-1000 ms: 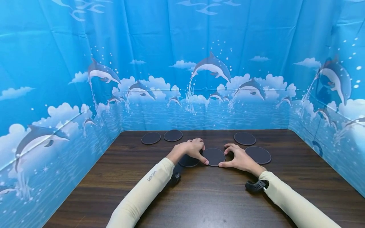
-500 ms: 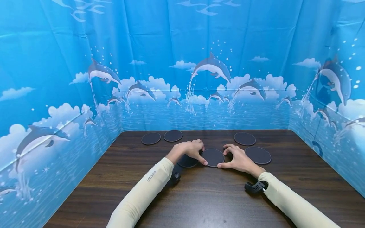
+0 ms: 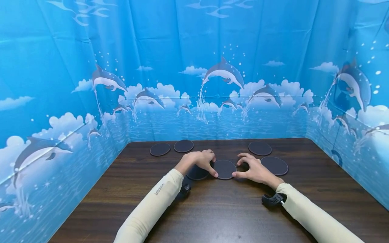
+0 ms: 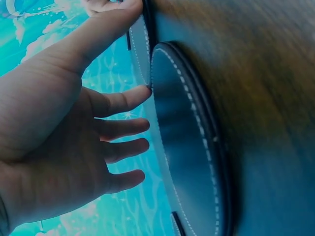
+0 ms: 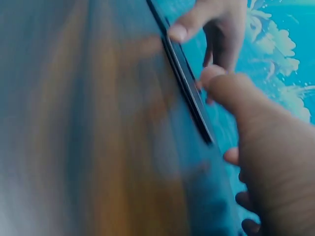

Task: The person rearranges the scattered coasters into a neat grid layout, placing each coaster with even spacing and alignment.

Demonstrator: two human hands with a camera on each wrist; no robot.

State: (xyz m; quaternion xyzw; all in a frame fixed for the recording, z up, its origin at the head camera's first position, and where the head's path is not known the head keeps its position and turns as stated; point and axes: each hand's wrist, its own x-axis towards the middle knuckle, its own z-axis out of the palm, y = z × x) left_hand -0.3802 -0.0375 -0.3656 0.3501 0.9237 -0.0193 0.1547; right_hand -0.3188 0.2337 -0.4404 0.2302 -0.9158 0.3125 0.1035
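Sleeve (image 3: 145,212) with "Let's Slim" lettering (image 3: 159,189), left hand (image 3: 200,161) beside dark round mat (image 3: 225,169)

Between my left hand (image 3: 201,161) and right hand (image 3: 251,169), a round dark disc (image 3: 225,169) lies flat, pale-stitched near its rim; a matching one (image 3: 197,173) lies just beside it, partly under my left.
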